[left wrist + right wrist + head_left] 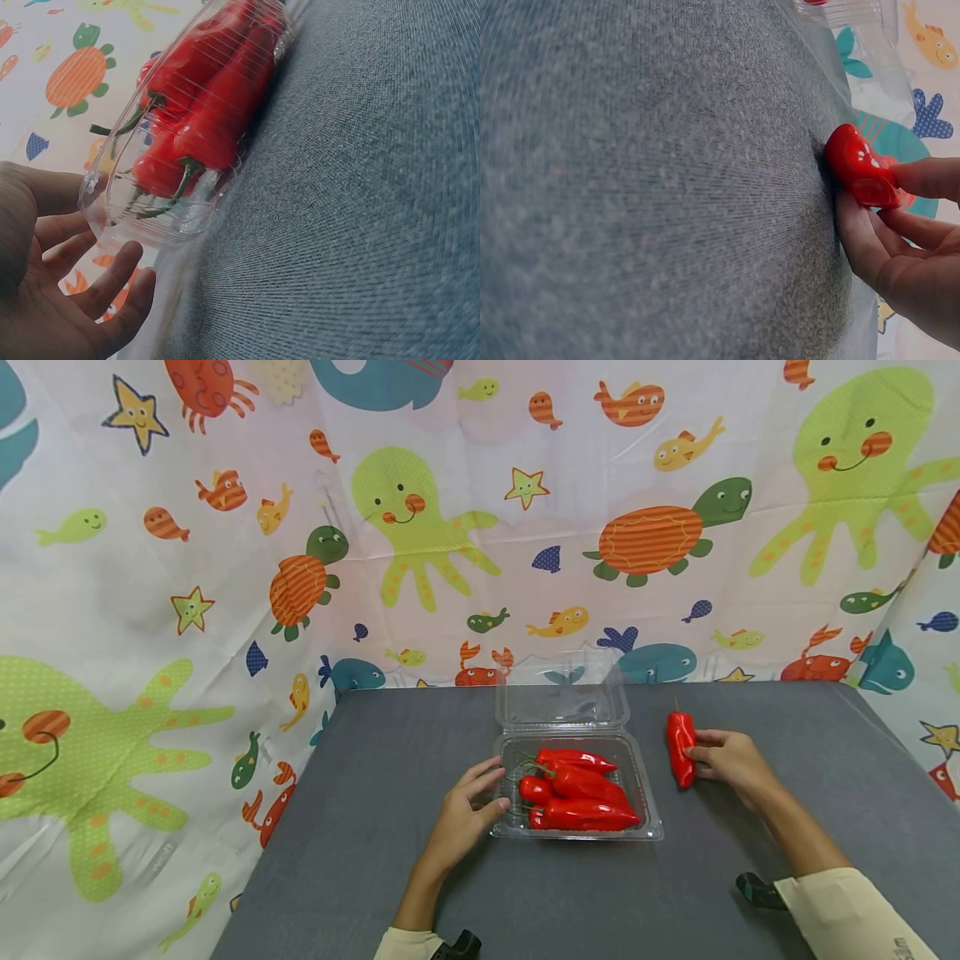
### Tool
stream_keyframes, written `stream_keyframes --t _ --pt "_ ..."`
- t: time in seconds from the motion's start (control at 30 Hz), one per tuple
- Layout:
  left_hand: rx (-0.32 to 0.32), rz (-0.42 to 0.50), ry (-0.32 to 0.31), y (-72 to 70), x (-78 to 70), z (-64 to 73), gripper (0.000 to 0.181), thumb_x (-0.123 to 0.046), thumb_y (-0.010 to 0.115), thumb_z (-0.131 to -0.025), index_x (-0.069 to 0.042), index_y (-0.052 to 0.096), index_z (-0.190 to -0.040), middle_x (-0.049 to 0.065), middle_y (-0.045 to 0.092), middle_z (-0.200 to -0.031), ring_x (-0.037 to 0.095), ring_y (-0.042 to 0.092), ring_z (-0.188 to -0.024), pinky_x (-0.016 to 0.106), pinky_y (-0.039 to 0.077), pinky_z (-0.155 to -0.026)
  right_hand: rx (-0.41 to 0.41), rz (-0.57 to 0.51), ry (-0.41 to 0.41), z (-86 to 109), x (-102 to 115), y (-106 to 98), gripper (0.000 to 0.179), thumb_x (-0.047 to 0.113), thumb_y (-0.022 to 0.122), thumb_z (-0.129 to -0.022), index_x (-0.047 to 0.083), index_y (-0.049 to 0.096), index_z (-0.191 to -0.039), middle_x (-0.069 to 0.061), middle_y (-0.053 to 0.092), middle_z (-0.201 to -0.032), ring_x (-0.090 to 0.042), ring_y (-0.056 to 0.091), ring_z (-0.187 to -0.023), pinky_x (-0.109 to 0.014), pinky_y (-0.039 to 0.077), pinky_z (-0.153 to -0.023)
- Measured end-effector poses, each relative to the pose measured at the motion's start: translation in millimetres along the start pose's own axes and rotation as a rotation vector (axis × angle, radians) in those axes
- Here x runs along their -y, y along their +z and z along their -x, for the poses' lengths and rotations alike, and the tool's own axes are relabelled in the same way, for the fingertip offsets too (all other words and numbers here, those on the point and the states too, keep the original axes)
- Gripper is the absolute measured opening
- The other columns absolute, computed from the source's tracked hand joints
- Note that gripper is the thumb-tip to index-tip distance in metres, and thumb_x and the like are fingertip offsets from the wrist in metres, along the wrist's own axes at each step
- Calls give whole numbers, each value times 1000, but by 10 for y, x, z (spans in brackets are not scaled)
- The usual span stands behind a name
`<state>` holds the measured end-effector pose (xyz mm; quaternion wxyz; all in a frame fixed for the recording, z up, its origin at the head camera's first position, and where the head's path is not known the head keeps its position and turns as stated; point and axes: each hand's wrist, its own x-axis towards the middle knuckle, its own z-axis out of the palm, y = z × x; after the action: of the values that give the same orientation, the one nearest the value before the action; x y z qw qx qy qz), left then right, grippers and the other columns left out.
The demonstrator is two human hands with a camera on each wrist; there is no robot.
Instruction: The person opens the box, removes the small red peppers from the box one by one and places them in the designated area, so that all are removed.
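My left hand (464, 805) is at the left side of a clear plastic clamshell container (651, 806), its fingers loosely spread and fingertips right at the rim. Inside the container lie several red peppers (588, 815) with green stems pointing left. To the right of it, my right hand (729, 762) holds another red pepper (680, 739) between thumb and fingers, stem end pointing away from me. The right wrist view shows this pepper (859, 169) close against the tabletop, fingers under and beside it.
The container's hinged lid (562, 702) stands raised at the back, overlapping the curtain. A grey cloth-covered table (360, 868) lies under everything. Behind and to the sides hangs a curtain (465, 435) printed with sea animals.
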<state>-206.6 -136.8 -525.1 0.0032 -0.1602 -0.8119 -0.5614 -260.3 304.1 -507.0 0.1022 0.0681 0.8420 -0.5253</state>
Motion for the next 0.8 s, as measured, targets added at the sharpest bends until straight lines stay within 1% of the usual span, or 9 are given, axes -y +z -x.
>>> stream_keyframes --t 0.17,0.33,0.47,0.63,0.8 --pt "-3 -2 -2 -1 -3 1 51 -12 77 -96 -2 64 -145 3 52 -161 31 63 -130 40 55 -96 -21 62 -5 14 13 5 60 18 59 -107 -20 41 -150 -42 47 -148 -30 68 -108 -33 63 -83" --pt "-4 -4 -2 -2 -9 2 51 -12 77 -96 -2 64 -145 1 52 -160 31 63 -130 44 55 -97 -31 106 -18 28 -4 4 58 18 59 -107 -19 43 -149 -41 50 -145 -32 68 -108 -32 63 -83" --pt "-3 -5 -4 -3 -6 2 51 -12 77 -96 -3 64 -145 1 52 -160 31 63 -130 45 55 -98 -35 101 -22 28 -28 0 60 21 59 -108 -18 43 -150 -41 50 -146 -35 67 -111 -31 63 -83" --pt "0 -9 1 -3 17 -4 51 -13 77 -96 -3 65 -144 4 52 -160 31 63 -130 41 55 -97 -45 73 -24 28 -43 4 60 24 59 -108 -13 43 -152 -39 50 -148 -37 65 -116 -32 63 -84" --pt "0 -5 8 0 38 -11 51 -13 78 -96 -4 65 -144 4 52 -160 30 63 -129 39 55 -96 -63 56 -50 59 -29 6 57 23 58 -108 -10 44 -153 -38 51 -149 -41 63 -122 -32 62 -84"
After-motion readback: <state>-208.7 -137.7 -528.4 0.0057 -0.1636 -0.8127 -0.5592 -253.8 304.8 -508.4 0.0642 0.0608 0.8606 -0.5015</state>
